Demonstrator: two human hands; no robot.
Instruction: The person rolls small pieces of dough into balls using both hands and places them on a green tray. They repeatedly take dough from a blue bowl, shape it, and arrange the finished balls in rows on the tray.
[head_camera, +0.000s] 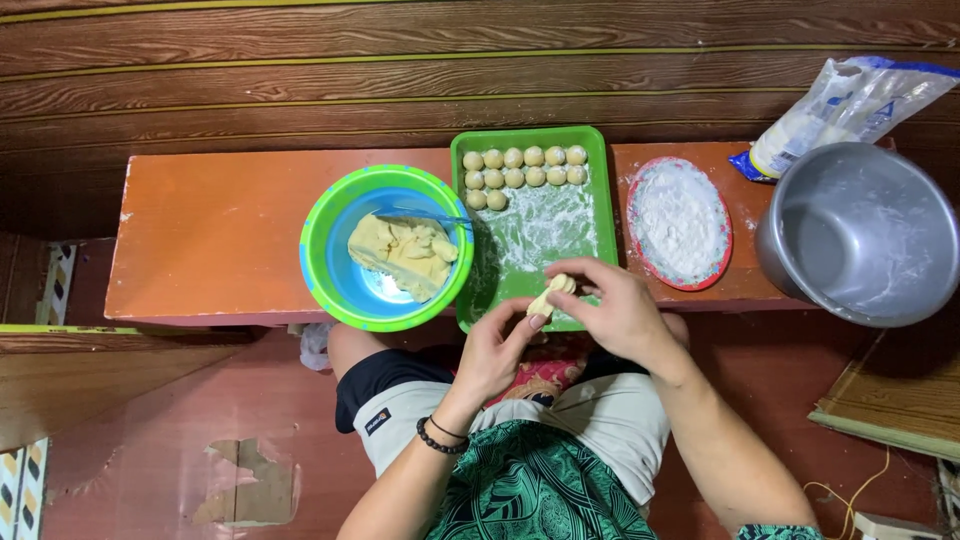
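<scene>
Both hands meet over the near edge of a green tray. My right hand and my left hand pinch one small pale piece of dough between their fingertips. Several round dough balls lie in rows at the tray's far end, on a dusting of flour. To the left stands a blue bowl with a green rim that holds a big lump of yellow dough. A black bead bracelet circles my left wrist.
A red-rimmed plate of white flour lies right of the tray on the low orange bench. A grey metal pot stands at the right end, with a plastic flour bag behind it. A wooden wall rises beyond.
</scene>
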